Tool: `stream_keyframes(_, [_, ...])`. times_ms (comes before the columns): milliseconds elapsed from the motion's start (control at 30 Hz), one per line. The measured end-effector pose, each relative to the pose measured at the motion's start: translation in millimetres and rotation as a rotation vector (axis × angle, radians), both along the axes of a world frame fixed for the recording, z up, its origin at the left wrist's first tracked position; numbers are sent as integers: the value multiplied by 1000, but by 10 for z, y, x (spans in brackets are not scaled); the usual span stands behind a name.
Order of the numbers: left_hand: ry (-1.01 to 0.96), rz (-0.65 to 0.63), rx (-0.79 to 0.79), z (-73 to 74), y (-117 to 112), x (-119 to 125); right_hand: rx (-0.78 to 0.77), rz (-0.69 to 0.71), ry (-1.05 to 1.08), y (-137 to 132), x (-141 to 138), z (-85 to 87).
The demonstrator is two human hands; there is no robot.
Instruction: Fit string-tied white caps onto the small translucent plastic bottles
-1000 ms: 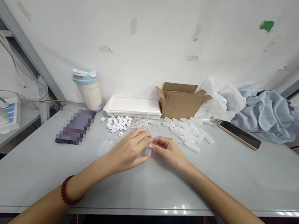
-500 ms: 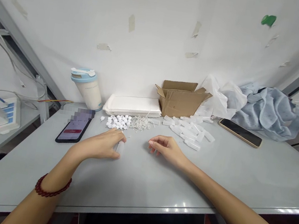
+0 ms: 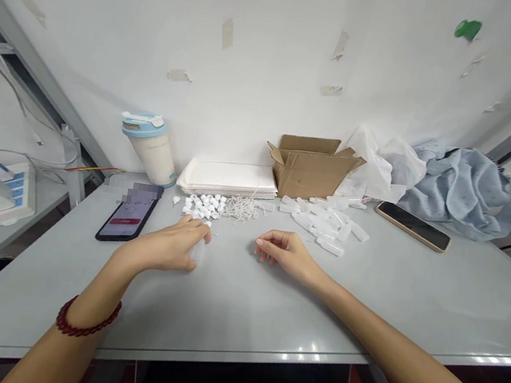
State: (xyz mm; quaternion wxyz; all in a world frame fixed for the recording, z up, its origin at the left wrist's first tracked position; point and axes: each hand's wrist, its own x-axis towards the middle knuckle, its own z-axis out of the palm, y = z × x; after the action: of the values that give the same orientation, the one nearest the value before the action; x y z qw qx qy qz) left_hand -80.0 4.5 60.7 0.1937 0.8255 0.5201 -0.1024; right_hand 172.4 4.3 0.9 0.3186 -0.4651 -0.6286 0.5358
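Two hands are now working apart; a second ago they were meeting over one clear bottle at mid-table. Your left hand [image 3: 175,243] is sitting well to the left, its thumb and fingers curving round a translucent bottle [image 3: 197,251], likely the same one, close above the table [image 3: 236,323]. Something white is showing at the bottle's top, by your index finger. Your right hand [image 3: 285,253] is holding its spot near the middle, fingers curling loosely, thumb near the index, no bottle showing in it.

Clear pieces that were lying left of your hands a second ago aren't showing now; your left hand is covering that patch. I'm reading this as the two-handed part being over for this bottle, with the left hand parking it.

View's poor at both fingertips: I'm not able to tell whether the left is gripping or letting go, or whether the right is pinching something tiny.

Supplies are looking unchanged: white caps [image 3: 204,205] are lying just beyond your left hand, thin pale pieces [image 3: 239,209] are lying right beside them, and loose bottles [image 3: 326,222] are spreading beyond your right hand, in front of the cardboard box [image 3: 315,176].
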Motion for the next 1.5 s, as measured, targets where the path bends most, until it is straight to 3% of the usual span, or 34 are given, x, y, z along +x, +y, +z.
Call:
stream_keyframes(533, [-145,22,82,-74,39,-1,-1,0,19,4,3,20])
stream_keyframes(733, [-315,64,406,-324,159,231,76,-25,-28,68,38,11])
stream_keyframes(933, [-305,-31,517,-530,246,360,501,-179,-344,289,194,-57])
stream_keyframes(1100, [-254,-61,488,-555,290,415,883,-76,-766,454,258,-187])
stream_keyframes(1267, [-262,-46,502,-561,315,428,967,25,-1053,449,225,-252])
stream_keyframes(1500, [-303,-2,538,-510,320,413,866,66,-1080,476,255,-277])
